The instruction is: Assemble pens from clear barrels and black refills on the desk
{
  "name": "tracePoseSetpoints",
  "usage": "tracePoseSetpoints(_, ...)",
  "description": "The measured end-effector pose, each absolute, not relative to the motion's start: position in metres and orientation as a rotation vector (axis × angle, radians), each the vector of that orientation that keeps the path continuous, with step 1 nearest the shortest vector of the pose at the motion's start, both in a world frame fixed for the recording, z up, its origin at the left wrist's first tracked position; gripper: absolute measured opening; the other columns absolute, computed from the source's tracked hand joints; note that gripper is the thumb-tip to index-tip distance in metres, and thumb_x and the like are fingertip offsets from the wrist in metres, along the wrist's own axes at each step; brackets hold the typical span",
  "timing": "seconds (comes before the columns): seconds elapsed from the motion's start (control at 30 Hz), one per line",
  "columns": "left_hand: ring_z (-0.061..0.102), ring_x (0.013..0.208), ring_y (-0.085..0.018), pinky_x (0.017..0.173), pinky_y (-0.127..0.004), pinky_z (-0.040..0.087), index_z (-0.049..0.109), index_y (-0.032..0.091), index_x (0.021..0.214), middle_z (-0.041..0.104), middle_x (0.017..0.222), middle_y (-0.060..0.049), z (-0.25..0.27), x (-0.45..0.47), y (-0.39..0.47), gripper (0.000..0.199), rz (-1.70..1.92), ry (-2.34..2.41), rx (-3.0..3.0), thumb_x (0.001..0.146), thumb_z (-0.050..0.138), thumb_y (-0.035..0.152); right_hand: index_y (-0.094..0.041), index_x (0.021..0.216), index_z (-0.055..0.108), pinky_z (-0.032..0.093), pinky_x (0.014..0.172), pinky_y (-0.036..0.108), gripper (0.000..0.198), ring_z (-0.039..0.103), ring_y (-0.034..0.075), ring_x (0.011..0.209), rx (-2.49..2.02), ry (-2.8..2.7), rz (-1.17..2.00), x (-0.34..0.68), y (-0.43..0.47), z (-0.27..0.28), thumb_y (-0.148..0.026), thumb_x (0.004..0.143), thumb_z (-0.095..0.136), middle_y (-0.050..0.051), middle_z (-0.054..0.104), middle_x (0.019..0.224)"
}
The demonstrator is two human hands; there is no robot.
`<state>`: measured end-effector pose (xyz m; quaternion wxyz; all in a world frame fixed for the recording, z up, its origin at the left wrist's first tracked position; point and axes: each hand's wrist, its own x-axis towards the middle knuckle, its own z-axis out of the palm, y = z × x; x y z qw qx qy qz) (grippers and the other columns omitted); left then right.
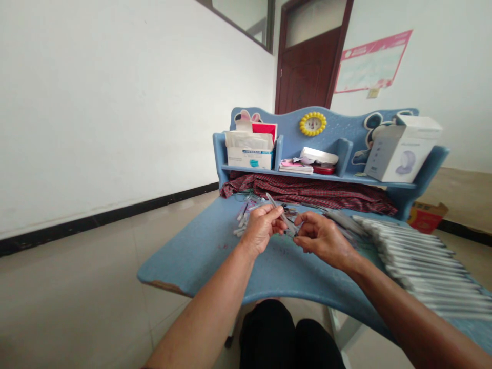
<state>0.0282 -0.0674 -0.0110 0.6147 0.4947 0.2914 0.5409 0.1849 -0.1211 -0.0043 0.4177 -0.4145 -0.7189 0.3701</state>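
Observation:
My left hand [262,226] is closed around a slim, clear pen barrel [272,200], which slants with its upper end pointing away to the left. Close by on its right, my right hand [325,240] pinches thumb and fingers together by the barrel's lower end. Something small and dark shows at those fingertips, too small to name. Behind both hands lie loose clear and white pen parts [243,218]. A bundle of grey, thin pieces [348,223] lies beyond my right hand.
Rows of pens [426,266] are stacked on the right of the blue desk [200,256]. Checked red cloth [307,190] lies under the shelf. A mask box [249,156], a yellow flower clock [312,124] and a white box [402,151] are at the back.

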Motion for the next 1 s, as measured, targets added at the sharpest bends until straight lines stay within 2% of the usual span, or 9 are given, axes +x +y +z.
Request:
tracePoseSetpoints(0.37,0.052,0.040,-0.009,0.040,-0.019,0.036,0.057,0.013,0.065,0.058,0.050,-0.002,-0.007,0.028,-0.072,0.020,1.239,0.669,1.201,0.071,0.066,0.031,-0.021,0.093,0.047,0.040,0.050,0.023,0.024,0.049,0.010,0.053,-1.015,-1.806,0.898,0.187,-0.122,-0.013,-0.018,0.072,0.058,-0.007,0.050,0.059)
tracePoseSetpoints(0.63,0.052,0.040,-0.008,0.040,-0.018,0.037,0.056,0.012,0.067,0.060,0.053,-0.002,-0.008,0.029,-0.071,0.023,1.230,0.647,1.194,0.070,0.067,0.032,-0.020,0.089,0.051,0.046,0.058,0.027,0.022,0.056,0.012,0.058,-1.006,-1.716,0.850,0.188,-0.123,-0.023,-0.019,0.070,0.063,-0.003,0.059,0.066)
tracePoseSetpoints(1.0,0.054,0.041,-0.007,0.039,-0.016,0.040,0.057,0.012,0.073,0.059,0.056,0.001,-0.007,0.025,-0.069,0.017,1.265,0.578,0.984,0.070,0.068,0.024,-0.019,0.085,0.058,0.051,0.067,0.030,0.019,0.063,0.016,0.070,-0.988,-1.670,0.739,0.188,-0.127,-0.026,-0.021,0.068,0.068,0.001,0.064,0.076)
